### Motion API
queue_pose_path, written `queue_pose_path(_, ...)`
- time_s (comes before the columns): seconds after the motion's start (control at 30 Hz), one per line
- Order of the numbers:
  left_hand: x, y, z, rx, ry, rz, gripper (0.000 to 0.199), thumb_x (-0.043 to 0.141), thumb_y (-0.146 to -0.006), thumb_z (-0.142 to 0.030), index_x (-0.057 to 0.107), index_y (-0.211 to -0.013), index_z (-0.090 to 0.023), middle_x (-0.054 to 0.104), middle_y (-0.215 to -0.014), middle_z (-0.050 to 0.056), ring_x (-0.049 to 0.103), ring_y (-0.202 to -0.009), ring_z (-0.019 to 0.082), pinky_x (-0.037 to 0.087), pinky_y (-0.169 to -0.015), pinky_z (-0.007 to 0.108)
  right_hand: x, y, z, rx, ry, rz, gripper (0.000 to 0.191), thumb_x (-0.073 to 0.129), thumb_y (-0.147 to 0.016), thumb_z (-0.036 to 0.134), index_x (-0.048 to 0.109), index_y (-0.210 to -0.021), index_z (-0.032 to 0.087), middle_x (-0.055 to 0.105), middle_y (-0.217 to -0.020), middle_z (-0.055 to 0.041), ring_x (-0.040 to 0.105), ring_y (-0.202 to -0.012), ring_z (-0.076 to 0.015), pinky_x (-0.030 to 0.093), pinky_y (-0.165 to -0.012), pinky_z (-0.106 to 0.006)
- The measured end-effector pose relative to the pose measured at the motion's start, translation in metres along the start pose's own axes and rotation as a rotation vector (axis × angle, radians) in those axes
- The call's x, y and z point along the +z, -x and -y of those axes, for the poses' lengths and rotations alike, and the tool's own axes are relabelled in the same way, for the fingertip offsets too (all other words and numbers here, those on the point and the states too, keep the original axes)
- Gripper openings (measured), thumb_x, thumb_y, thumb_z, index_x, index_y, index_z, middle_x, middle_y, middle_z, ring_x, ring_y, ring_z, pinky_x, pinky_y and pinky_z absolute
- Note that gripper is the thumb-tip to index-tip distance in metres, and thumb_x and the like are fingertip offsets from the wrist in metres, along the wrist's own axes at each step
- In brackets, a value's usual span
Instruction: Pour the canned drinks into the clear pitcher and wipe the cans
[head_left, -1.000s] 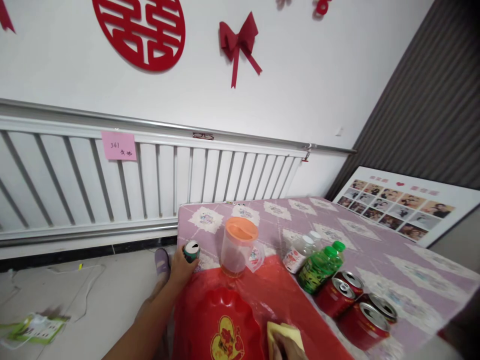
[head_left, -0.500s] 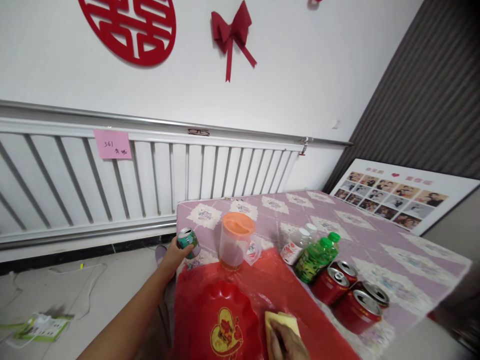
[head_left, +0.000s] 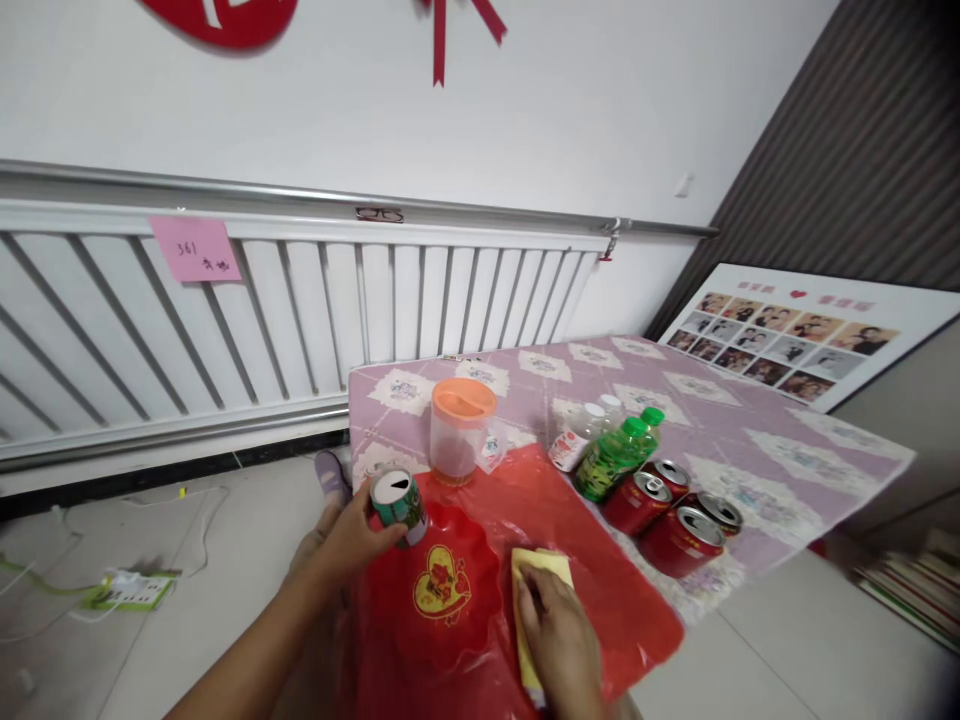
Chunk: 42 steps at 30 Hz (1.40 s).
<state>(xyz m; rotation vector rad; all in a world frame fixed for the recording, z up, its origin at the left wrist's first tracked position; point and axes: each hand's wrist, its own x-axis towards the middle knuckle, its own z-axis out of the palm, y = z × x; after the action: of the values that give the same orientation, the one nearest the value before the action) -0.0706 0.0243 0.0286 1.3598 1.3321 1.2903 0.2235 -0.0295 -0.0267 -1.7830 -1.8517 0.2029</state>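
Observation:
My left hand (head_left: 356,540) is wrapped round a green opened drink can (head_left: 401,505), tilted slightly above the back left rim of a red scalloped plate (head_left: 478,625). The plate has a gold heart pattern with flowers and lies on a red plastic sheet (head_left: 540,495). Right of the plate, my right hand (head_left: 561,630) has its fingers bent and closed on a folded yellow cloth (head_left: 546,558), which rests on the sheet. Part of the cloth is hidden under that hand. Behind the plate stands a clear pitcher (head_left: 454,445) with an orange lid.
Right of the sheet stand clear bottles (head_left: 568,447), green-capped bottles (head_left: 604,465) and several red cans (head_left: 679,545) on a patterned tablecloth (head_left: 555,365). A white radiator (head_left: 442,290) runs behind the table. A power strip (head_left: 139,590) with cables lies on the floor at left.
My left hand has brought the green can from the table's left edge rightward and nearer, to the plate. My right hand stays on the yellow cloth. The view has tipped down.

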Motion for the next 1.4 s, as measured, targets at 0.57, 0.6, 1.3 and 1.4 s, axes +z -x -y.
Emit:
queue_pose_path(0.57, 0.050, 0.036, 0.038, 0.147, -0.523, 0.124, 0.072, 0.073, -0.063, -0.023, 0.044, -0.129, -0.023, 0.056, -0.133, 0.012, 0.048, -0.126, 0.033, 0.019, -0.112, 0.057, -0.001, 0.005, 0.000, -0.025, -0.004, -0.009, 0.029, 0.044, -0.089, 0.031, 0.068, -0.100, 0.017, 0.072, -0.099, -0.0110, 0.066, -0.092, -0.0249, 0.052, -0.083, -0.037)
queue_pose_path(0.6, 0.050, 0.037, 0.038, 0.147, -0.540, 0.135, 0.075, 0.072, -0.063, -0.023, 0.042, -0.132, -0.022, 0.054, -0.136, 0.012, 0.046, -0.128, 0.033, 0.018, -0.112, 0.057, -0.001, 0.005, 0.000, -0.025, -0.003, -0.009, 0.029, 0.044, -0.089, 0.031, 0.068, -0.100, 0.017, 0.072, -0.100, -0.0111, 0.066, -0.093, -0.0249, 0.052, -0.084, -0.037)
queue_pose_path(1.3, 0.045, 0.036, 0.037, 0.025, -0.551, 0.233, 0.078, 0.069, -0.063, -0.028, 0.043, -0.135, -0.021, 0.051, -0.140, 0.014, 0.042, -0.132, 0.035, 0.016, -0.114, 0.059, -0.031, -0.060, 0.018, 0.237, -0.512, -0.108, 0.056, 0.056, -0.079, 0.048, 0.051, -0.126, 0.019, 0.058, -0.130, -0.0136, 0.060, -0.111, -0.0263, 0.051, -0.089, -0.038)
queue_pose_path(1.4, 0.047, 0.035, 0.038, 0.020, -0.559, 0.242, 0.070, 0.068, -0.062, -0.025, 0.049, -0.130, -0.022, 0.055, -0.137, 0.013, 0.046, -0.129, 0.035, 0.015, -0.114, 0.059, -0.038, -0.101, 0.035, 0.288, -0.720, -0.061, 0.063, 0.059, -0.073, 0.053, 0.052, -0.124, 0.017, 0.057, -0.132, -0.0158, 0.054, -0.120, -0.0271, 0.048, -0.094, -0.038)
